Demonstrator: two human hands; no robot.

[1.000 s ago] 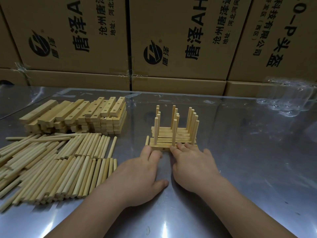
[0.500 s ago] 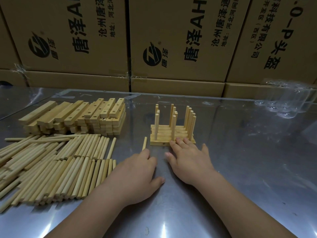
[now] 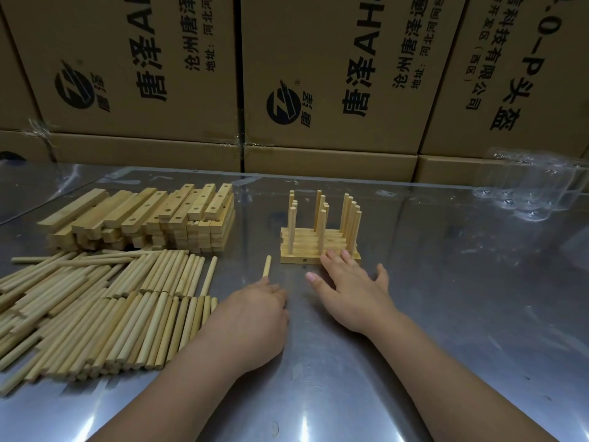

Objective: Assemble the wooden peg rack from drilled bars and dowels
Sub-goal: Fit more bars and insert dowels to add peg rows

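In the head view, the peg rack (image 3: 299,259) stands on the shiny table (image 3: 462,314), straight ahead of the person. Its bars lie flat, packed one behind the other, with their long axis running side to side. The dowels set in them point straight up, in three rows that recede away from the person. The near bar shows a round hole in its front face.

The right hand (image 3: 353,295) lies palm down just in front of the rack. It is released, its fingers straight and spread, and their tips rest on the right part of the near bar. The thumb points left, off the wood.

The left hand (image 3: 255,317) rests on the table in front of the rack and to its left. Its fingers are loosely curled and grasp nothing. One loose dowel (image 3: 266,266) lies flat just left of the rack, its long axis running away from the person. Its near end is right at the left hand's fingertips; whether they touch it cannot be told.

Farther left of the rack, a pile of dowels (image 3: 105,307) lies mostly lengthwise toward the person. Behind that pile is a stack of drilled bars (image 3: 153,221). Cardboard boxes (image 3: 334,74) with printed lettering stand behind the rack, and clear plastic packaging (image 3: 535,186) lies far to its right.
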